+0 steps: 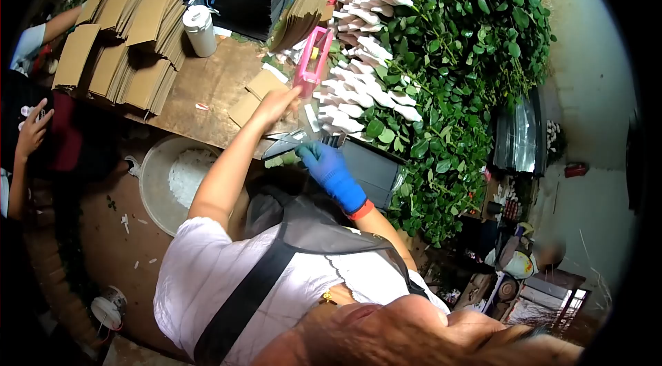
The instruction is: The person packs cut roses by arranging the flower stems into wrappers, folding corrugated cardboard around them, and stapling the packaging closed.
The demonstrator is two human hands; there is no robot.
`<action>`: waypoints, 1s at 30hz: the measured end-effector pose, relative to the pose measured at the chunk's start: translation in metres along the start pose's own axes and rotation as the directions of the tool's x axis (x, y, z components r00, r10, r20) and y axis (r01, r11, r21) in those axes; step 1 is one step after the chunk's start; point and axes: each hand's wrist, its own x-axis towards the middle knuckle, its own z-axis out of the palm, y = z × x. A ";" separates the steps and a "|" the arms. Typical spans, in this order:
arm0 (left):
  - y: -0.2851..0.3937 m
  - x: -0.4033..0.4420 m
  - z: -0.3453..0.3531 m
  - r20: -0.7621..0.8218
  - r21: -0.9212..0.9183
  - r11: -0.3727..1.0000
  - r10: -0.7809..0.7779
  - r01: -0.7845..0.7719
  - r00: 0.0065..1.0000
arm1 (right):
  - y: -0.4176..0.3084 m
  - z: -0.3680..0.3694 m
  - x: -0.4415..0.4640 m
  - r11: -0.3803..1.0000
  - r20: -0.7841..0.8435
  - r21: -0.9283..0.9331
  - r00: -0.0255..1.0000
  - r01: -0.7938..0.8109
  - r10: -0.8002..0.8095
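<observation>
My left hand, bare, has its fingers closed at the near end of a pink tape dispenser; what they pinch is too small to tell. Just nearer to me, my right hand wears a blue-green glove, its fingers curled over something mostly hidden, beside thin dark pieces and clear wrapping. Brown cardboard pieces lie left of the dispenser. Beyond and to the right, many stems with white sleeves over their heads are stacked, their green leaves pointing right.
Stacked folded cardboard and a white lidded cup stand on the wooden table. A large round tub with white scraps is below its edge. Another person's hand and arm show at the left. A grey box sits by my right hand.
</observation>
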 end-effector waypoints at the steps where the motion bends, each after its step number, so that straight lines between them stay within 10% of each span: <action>1: 0.013 0.017 -0.001 0.077 0.085 0.995 -0.065 0.058 0.995 | 0.009 0.002 0.001 0.999 0.017 -0.039 0.999 -0.030 0.031; 3: -0.006 0.066 0.008 0.075 0.149 0.966 0.201 -0.210 0.977 | 0.026 0.004 0.010 1.000 0.031 0.010 0.999 -0.028 0.027; 8: -0.009 0.078 0.017 -0.094 0.840 0.536 0.293 -0.082 0.951 | 0.009 -0.014 0.016 0.988 0.153 0.149 0.988 -0.024 0.001; 11: 0.004 0.038 0.027 -0.023 0.676 0.703 0.321 -0.222 0.947 | -0.001 -0.033 -0.017 0.938 0.178 0.345 0.978 0.040 -0.107; 13: 0.013 0.009 0.048 0.016 0.395 0.728 0.605 -0.561 0.796 | -0.003 -0.059 -0.062 0.789 0.220 0.614 0.963 -0.010 -0.159; 14: 0.031 -0.011 0.062 0.094 0.393 0.636 0.691 -0.665 0.717 | 0.009 -0.075 -0.083 0.665 0.398 0.701 0.915 -0.259 -0.063; 17: 0.056 -0.059 0.127 0.234 0.455 0.427 0.789 -0.781 0.568 | 0.045 -0.118 -0.152 0.674 0.371 0.717 0.916 -0.179 -0.151; 23: 0.046 -0.062 0.277 0.637 0.508 -0.186 0.738 -0.841 0.221 | 0.171 -0.116 -0.243 0.275 -0.154 0.943 0.977 0.189 -0.145; 24: 0.037 -0.051 0.295 0.672 0.571 -0.264 0.694 -0.777 0.259 | 0.188 -0.106 -0.246 0.507 -0.278 0.827 0.960 0.243 -0.007; 27: -0.005 -0.010 0.331 0.631 0.769 -0.417 0.615 -0.485 0.473 | 0.212 -0.095 -0.227 0.228 -0.021 0.972 0.949 -0.053 0.313; 30: -0.015 0.001 0.342 0.539 0.835 -0.334 0.658 -0.437 0.526 | 0.238 -0.055 -0.225 0.191 0.071 0.973 0.955 -0.130 0.288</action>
